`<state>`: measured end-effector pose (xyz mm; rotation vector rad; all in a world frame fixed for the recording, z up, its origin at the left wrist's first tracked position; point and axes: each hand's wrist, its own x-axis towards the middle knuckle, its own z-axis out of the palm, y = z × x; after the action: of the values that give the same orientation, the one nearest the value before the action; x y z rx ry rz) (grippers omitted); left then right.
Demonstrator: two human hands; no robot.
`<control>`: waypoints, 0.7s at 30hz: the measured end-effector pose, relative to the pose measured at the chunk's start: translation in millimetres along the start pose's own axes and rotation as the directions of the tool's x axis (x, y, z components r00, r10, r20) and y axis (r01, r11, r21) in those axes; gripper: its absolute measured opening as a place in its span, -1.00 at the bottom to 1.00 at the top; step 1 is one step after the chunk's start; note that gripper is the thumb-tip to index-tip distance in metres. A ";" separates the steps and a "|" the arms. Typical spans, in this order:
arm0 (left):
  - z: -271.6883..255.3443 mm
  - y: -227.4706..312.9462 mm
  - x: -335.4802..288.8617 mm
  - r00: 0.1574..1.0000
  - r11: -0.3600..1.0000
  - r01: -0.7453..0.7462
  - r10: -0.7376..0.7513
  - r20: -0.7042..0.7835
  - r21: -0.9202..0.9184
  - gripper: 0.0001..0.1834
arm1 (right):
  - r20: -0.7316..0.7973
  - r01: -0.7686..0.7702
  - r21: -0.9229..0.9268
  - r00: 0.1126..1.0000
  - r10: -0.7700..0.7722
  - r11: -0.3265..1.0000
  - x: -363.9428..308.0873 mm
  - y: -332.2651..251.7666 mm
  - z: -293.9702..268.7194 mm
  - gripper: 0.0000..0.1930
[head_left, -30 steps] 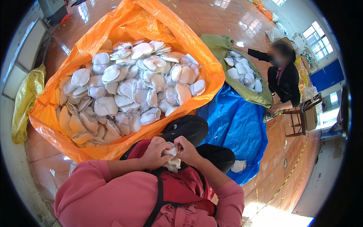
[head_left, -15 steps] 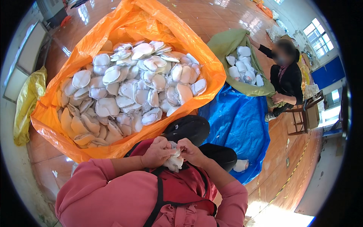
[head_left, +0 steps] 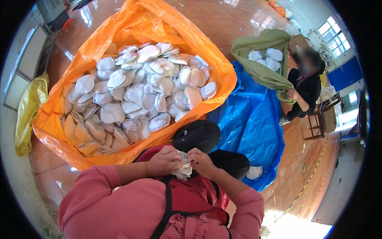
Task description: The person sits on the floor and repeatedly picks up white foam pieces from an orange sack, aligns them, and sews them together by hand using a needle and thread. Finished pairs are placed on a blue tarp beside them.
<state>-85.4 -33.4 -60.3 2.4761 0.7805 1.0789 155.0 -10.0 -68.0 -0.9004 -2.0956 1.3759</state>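
Observation:
Over my lap, my left hand and my right hand are closed on one small white padded piece, partly hidden by the fingers. My left fingers wrap its near side, while the right fingertips pinch its upper edge. Just beyond my knees, a large orange sack lies open, filled with a heap of rounded white padded pieces, some with fluffy fibre at the edges. One more white padded piece rests on the blue sheet beside my right knee.
At the right, a person in black grips a green sack with white pieces in it. A wooden chair stands behind that person. A yellow sack leans by the left wall, near a pale cabinet.
The person at the right has shifted the green sack away and to the right, with fewer pieces now showing in it. My hands remain on the white piece with only slight finger movement.

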 end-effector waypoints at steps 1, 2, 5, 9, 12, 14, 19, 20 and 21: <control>-2.1 -0.1 -0.1 0.999 0.999 -0.019 0.018 0.026 0.037 -0.63 | -0.027 -0.001 -0.019 1.000 0.000 1.000 -6.2 -0.8 2.2 -0.81; -3.6 -1.0 0.0 0.999 0.997 -0.044 0.042 0.034 0.056 -0.63 | -0.054 -0.002 -0.038 0.999 0.000 0.999 -11.6 -1.7 4.2 -0.81; -9.2 -3.8 -1.8 0.992 0.991 -0.110 0.104 0.074 0.082 -0.60 | -0.080 -0.083 0.035 0.993 0.085 0.996 -21.8 -2.6 9.8 -0.82; -18.6 -7.1 -0.5 0.976 0.986 -0.169 0.166 0.143 0.013 -0.57 | -0.037 -0.174 0.085 0.983 0.178 0.981 -32.0 -11.4 11.7 -0.77; -22.5 -11.5 -1.2 0.968 0.981 -0.196 0.194 0.158 -0.004 -0.58 | -0.013 -0.185 0.096 0.982 0.187 0.978 -34.6 -16.8 10.0 -0.65; -23.6 -13.8 -3.2 0.966 0.978 -0.208 0.205 0.157 0.007 -0.59 | 0.039 -0.207 0.132 0.978 0.203 0.969 -32.0 -24.1 2.4 -0.57; -19.2 -16.9 -6.5 0.978 0.987 -0.157 0.159 0.134 -0.029 -0.65 | 0.079 -0.275 0.011 0.959 0.273 0.961 -21.9 -28.9 1.1 -0.52; -19.2 -18.0 -6.5 0.976 0.987 -0.154 0.159 0.148 -0.047 -0.64 | 0.073 -0.276 -0.006 0.958 0.276 0.961 -20.3 -30.2 2.2 -0.54; -21.0 -18.9 -3.8 0.974 0.987 -0.149 0.158 0.162 -0.066 -0.64 | 0.049 -0.262 -0.034 0.963 0.264 0.964 -19.3 -30.5 4.0 -0.55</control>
<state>-109.9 -18.9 -57.9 2.5750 0.5116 0.9138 157.1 -35.3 -42.0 -1.2022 -2.0962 1.5194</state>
